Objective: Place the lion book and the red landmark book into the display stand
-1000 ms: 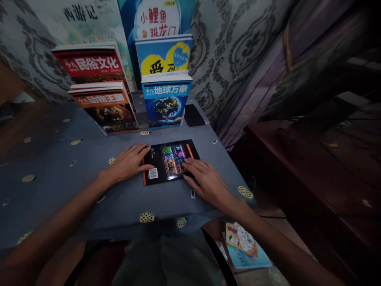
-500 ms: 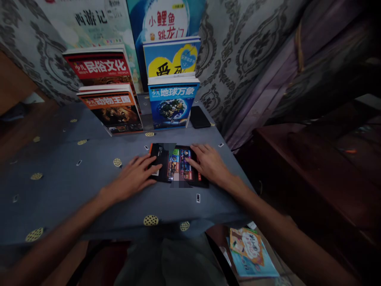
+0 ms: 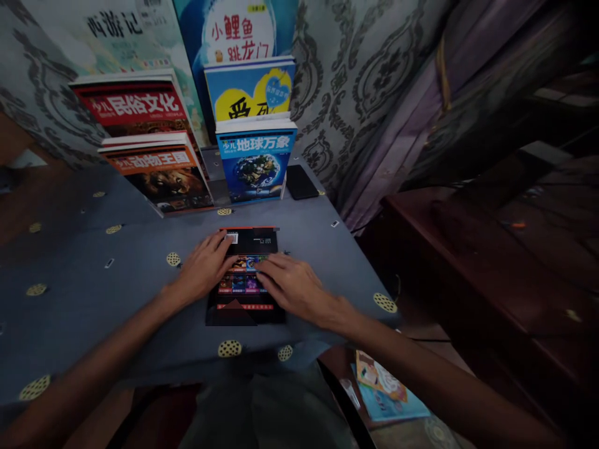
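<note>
A dark book (image 3: 246, 284) lies flat near the front of the table, its black back cover up. Rows of small colourful pictures, a white barcode patch and a red strip show on the cover. My left hand (image 3: 206, 265) rests along the book's left side, fingers stretched out over the barcode and the picture rows. On the right side lies my right hand (image 3: 297, 284), its fingers extended onto the pictures. Neither palm is wrapped around the book. Both thumbs are hard to make out.
Behind stand an orange animal book (image 3: 173, 181), a red book (image 3: 140, 106), a blue earth book (image 3: 257, 168) and a yellow-and-blue book (image 3: 248, 90). A black phone (image 3: 302, 182) lies beside them on the patterned tablecloth (image 3: 140, 268). Below right are more books (image 3: 388, 399); farther right, dark red furniture (image 3: 468, 268).
The book has turned about a quarter turn, from lying sideways to lengthwise, and sits nearer me. My right hand moved left and closer to me; my left hand shifted slightly.
</note>
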{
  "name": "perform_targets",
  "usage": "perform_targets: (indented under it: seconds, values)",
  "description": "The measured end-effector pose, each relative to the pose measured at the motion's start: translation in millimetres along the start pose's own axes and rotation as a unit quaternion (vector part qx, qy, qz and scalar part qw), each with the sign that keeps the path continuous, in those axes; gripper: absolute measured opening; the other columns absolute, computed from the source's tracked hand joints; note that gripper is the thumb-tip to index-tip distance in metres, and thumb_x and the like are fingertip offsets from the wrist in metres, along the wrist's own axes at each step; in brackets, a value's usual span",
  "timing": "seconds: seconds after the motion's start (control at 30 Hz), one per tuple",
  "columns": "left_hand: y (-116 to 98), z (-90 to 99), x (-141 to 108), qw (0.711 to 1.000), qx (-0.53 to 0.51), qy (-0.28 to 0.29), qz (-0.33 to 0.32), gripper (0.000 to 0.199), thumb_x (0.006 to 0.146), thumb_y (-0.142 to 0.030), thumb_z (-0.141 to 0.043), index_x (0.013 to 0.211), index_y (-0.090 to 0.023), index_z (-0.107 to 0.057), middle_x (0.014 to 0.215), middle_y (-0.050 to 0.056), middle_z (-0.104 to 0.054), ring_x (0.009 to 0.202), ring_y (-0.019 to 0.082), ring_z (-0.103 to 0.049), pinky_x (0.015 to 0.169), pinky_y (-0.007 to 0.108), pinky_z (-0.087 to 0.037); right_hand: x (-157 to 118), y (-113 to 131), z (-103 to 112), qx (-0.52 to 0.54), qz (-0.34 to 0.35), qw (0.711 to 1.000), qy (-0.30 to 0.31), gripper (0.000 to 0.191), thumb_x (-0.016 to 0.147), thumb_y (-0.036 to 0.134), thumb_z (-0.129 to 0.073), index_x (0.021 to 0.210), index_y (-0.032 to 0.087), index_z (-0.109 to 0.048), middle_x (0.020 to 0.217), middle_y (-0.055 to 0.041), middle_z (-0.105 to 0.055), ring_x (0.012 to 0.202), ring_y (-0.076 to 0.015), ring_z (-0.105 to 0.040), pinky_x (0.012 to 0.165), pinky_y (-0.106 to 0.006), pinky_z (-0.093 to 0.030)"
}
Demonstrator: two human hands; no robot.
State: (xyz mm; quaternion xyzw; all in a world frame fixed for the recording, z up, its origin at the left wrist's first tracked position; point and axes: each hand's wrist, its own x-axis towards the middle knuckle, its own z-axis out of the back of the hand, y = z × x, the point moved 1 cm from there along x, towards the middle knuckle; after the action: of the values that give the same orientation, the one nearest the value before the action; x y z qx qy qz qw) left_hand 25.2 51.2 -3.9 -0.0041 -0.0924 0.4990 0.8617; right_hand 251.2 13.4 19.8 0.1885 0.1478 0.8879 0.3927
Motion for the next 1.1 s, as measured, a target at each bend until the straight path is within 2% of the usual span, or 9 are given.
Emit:
perform_targets:
  seconds: [0.13, 0.3, 0.43, 0.57, 0.7, 0.83, 0.9, 0.97, 1.1]
  values:
    - [-1.7, -10.9, -6.5, 1.0, 0.003, -0.02, 0.003, 0.047, 0.102, -0.033, -0.034, 0.143, -0.01, -0.041, 0.152, 0.02, -0.045, 0.144, 0.032, -0.039, 0.114, 0.051, -0.039, 22.5, -14.0, -23.5, 0.071, 0.106, 0.992, 0.02, 0.039, 0.102, 0.026, -0.043, 0.139, 0.018, -0.051, 0.148, -0.0138, -0.052, 0.138, -0.0216, -0.049, 0.112, -0.041, -0.046]
    - [4.4, -16.0, -2.8, 0.999, -0.034, -0.034, 0.003, 0.053, 0.102, -0.038, -0.036, 0.148, -0.013, -0.033, 0.152, 0.02, -0.046, 0.145, 0.029, -0.039, 0.115, 0.051, -0.037, 49.5, -61.8, -39.0, 0.084, 0.065, 0.994, 0.009, 0.043, 0.101, 0.026, -0.044, 0.143, 0.017, -0.048, 0.156, -0.0149, -0.042, 0.145, -0.0232, -0.039, 0.119, -0.047, -0.038]
    - [11.8, -11.5, 8.8, 0.999, -0.046, -0.012, -0.016, 0.053, 0.102, -0.039, -0.036, 0.148, -0.013, -0.034, 0.153, 0.018, -0.045, 0.145, 0.029, -0.039, 0.115, 0.049, -0.038, 66.0, -96.3, -31.7, 0.077, 0.026, 0.996, -0.029, 0.04, 0.1, 0.023, -0.042, 0.136, 0.013, -0.055, 0.151, -0.0184, -0.049, 0.14, -0.0261, -0.047, 0.117, -0.05, -0.038]
    - [9.0, -4.3, 14.2, 0.999, 0.003, 0.002, -0.04, 0.044, 0.103, -0.033, -0.035, 0.14, -0.013, -0.046, 0.152, 0.018, -0.045, 0.145, 0.029, -0.039, 0.116, 0.052, -0.036, 67.4, -104.4, -28.2, 0.071, 0.022, 0.994, -0.074, 0.035, 0.098, 0.017, -0.043, 0.126, 0.014, -0.063, 0.141, -0.016, -0.058, 0.13, -0.0252, -0.055, 0.112, -0.047, -0.043]
    - [-19.9, 1.1, 2.5, 0.996, 0.035, 0.009, -0.085, 0.045, 0.104, -0.035, -0.032, 0.138, -0.013, -0.051, 0.151, 0.017, -0.047, 0.144, 0.028, -0.041, 0.118, 0.052, -0.032, 64.9, -103.0, -26.7, 0.051, 0.009, 0.992, -0.112, 0.03, 0.096, 0.013, -0.045, 0.112, 0.017, -0.07, 0.121, -0.013, -0.069, 0.114, -0.0253, -0.062, 0.102, -0.044, -0.049]
    - [-57.1, 4.9, -17.9, 0.986, 0.014, 0.047, -0.162, 0.072, 0.095, -0.066, -0.037, 0.146, -0.015, -0.042, 0.153, 0.016, -0.045, 0.147, 0.03, -0.034, 0.117, 0.051, -0.032, 65.1, -103.3, -23.0, 0.036, -0.009, 0.992, -0.118, 0.029, 0.093, 0.01, -0.047, 0.105, 0.016, -0.072, 0.102, -0.0111, -0.071, 0.099, -0.0247, -0.062, 0.093, -0.041, -0.051]
    - [-67.9, 6.4, -25.7, 0.98, 0.018, 0.047, -0.19, 0.083, 0.09, -0.073, -0.038, 0.148, -0.015, -0.039, 0.153, 0.017, -0.044, 0.148, 0.031, -0.032, 0.118, 0.053, -0.03, 65.2, -103.1, -21.5, 0.038, -0.013, 0.992, -0.117, 0.029, 0.093, 0.01, -0.048, 0.104, 0.017, -0.073, 0.099, -0.0105, -0.07, 0.097, -0.0244, -0.062, 0.091, -0.04, -0.05]
    - [-72.1, 7.1, -31.0, 0.977, 0.037, 0.034, -0.205, 0.081, 0.091, -0.072, -0.039, 0.147, -0.014, -0.041, 0.151, 0.018, -0.047, 0.146, 0.032, -0.037, 0.117, 0.052, -0.031, 65.0, -102.9, -20.5, 0.043, -0.016, 0.992, -0.116, 0.029, 0.092, 0.01, -0.048, 0.104, 0.017, -0.073, 0.098, -0.0105, -0.07, 0.097, -0.0243, -0.062, 0.09, -0.039, -0.049]
    - [-71.2, 5.9, -41.6, 0.97, 0.083, -0.017, -0.226, 0.057, 0.099, -0.054, -0.043, 0.138, -0.012, -0.052, 0.142, 0.017, -0.057, 0.134, 0.032, -0.052, 0.11, 0.049, -0.042, 63.7, -103.5, -18.2, 0.044, -0.029, 0.992, -0.116, 0.029, 0.092, 0.011, -0.048, 0.105, 0.014, -0.073, 0.098, -0.0115, -0.071, 0.097, -0.0246, -0.063, 0.09, -0.039, -0.049]
